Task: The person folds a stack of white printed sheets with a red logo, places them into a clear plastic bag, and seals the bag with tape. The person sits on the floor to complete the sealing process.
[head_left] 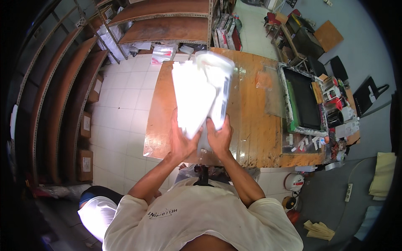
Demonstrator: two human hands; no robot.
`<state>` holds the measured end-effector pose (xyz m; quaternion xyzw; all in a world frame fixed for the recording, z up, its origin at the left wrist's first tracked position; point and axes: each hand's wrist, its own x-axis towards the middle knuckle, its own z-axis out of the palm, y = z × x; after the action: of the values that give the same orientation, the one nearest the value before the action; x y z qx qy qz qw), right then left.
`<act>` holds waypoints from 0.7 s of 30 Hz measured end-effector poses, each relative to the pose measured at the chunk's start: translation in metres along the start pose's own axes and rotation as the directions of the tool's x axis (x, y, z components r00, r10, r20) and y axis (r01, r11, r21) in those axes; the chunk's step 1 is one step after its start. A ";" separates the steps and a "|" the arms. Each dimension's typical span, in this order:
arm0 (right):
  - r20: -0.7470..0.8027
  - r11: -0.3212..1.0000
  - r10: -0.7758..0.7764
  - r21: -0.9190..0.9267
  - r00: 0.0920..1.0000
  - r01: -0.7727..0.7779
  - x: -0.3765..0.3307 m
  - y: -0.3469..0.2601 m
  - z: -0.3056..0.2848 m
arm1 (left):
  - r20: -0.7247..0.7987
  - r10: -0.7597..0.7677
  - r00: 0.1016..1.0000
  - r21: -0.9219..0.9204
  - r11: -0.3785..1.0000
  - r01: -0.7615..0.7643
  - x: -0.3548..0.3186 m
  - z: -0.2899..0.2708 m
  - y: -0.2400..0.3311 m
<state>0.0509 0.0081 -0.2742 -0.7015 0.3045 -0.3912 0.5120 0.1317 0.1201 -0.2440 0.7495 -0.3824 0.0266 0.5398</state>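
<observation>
Over the wooden table (253, 138), both my arms reach forward with white, flat items held up in front of me. My left hand (181, 140) is closed round the lower end of a stack of white sheets (191, 98), which fans out toward its far end. In my right hand (220, 136), the thumb and fingers grip a white bundle (222, 90) with a curved far end and a dark printed strip along its right side. The two bundles lean together and overlap. Glare washes out their surfaces, so I cannot make out the material.
A black-meshed screen-printing frame (303, 98) lies at the table's right, beside cluttered cans and bottles (335, 113). Metal-framed shelves (63, 108) line the left, with cardboard boxes (86, 165) below. Another person in white (98, 213) is close at my lower left.
</observation>
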 end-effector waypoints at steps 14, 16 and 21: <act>0.589 0.660 0.436 -0.723 0.680 0.203 0.033 -0.118 -0.086 | -0.079 -0.232 0.969 -0.246 0.947 0.207 -0.063 0.038 -0.071; 0.610 0.754 0.059 -0.546 0.790 0.366 0.048 -0.151 -0.077 | -0.085 -0.245 0.966 -0.241 0.946 0.218 -0.063 0.038 -0.074; 0.751 0.394 -0.310 -0.456 0.583 0.798 0.072 -0.105 -0.022 | -0.015 -0.225 0.974 -0.241 0.946 0.215 -0.059 0.042 -0.071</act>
<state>0.0714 -0.0317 -0.1532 -0.9862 0.0075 -0.1561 0.0548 0.1170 0.1259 -0.3440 0.7165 -0.2853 -0.0642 0.6333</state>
